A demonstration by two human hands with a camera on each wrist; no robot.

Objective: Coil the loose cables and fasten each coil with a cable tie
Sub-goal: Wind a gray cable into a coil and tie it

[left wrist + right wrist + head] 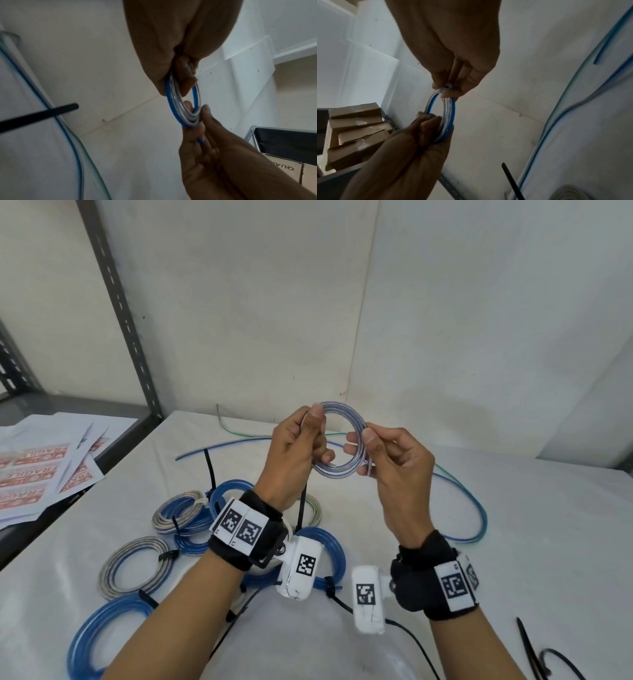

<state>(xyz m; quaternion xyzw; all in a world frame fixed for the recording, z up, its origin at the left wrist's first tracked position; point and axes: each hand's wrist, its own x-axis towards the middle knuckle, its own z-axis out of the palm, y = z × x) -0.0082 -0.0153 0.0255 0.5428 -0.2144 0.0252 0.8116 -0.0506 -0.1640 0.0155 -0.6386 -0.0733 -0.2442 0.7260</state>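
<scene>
Cable coil, small clear-and-blue ring (339,440), held up above the white table's (513,542) middle. Left hand (294,446) grips its left side, right hand (394,463) pinches the right, probably keeping loops together for tying. Black cable ties (534,648) near front edge; tied coils (135,566) left; loose blue cable (476,505) toward the far edge.

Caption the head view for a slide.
Both hands, left and right, hold a small cable coil above finished coils.

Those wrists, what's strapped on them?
Bare forearms, no sleeves. Each wrist wears a black fabric band carrying white tags printed with black square codes. A white camera block, also code-tagged, hangs below each wrist; a thin black cable trails from the right one.
</scene>
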